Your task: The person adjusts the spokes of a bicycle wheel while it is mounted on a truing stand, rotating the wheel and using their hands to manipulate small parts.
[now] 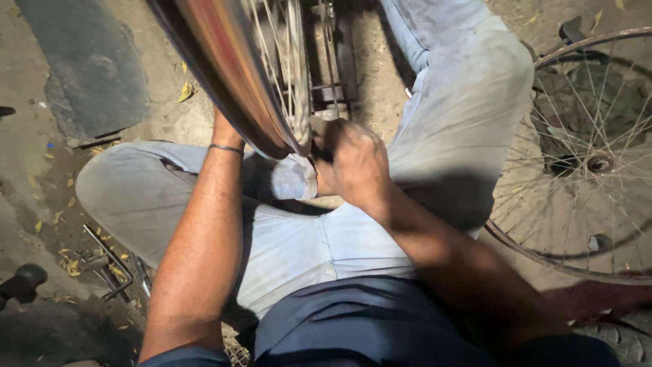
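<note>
Nearest the camera, both forearms reached forward over the knees to an upright wheel [261, 75], right hand [353, 163] curled closed at its rim, left hand [224, 132] hidden behind the tyre, grip unclear.

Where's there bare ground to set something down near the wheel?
Bare dirt lies at the far left, between the dark mat and the left knee. Crowded: the lap, where both hands, left hand and right hand, work the wheel; the right side holds a spoked rim.
</note>
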